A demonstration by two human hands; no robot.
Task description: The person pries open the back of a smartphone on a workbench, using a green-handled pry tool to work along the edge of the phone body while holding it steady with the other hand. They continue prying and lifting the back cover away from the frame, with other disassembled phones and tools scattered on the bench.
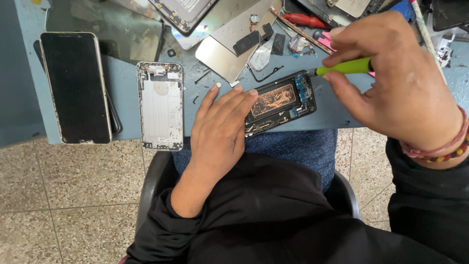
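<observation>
An opened black phone (282, 101) lies at the near edge of the blue workbench (124, 85), its coil and circuit boards exposed. My left hand (221, 128) rests flat on its left end, fingers spread, pinning it down. My right hand (396, 80) grips a green-handled screwdriver (344, 67), whose tip touches the phone's top right corner by the small blue board.
A silver phone housing (160, 105) lies left of my left hand, and a larger phone with a dark screen (75, 87) lies further left. Metal plates, a red-handled tool (305, 20), loose parts and small screws crowd the back of the bench. Below are my lap, a chair and a speckled floor.
</observation>
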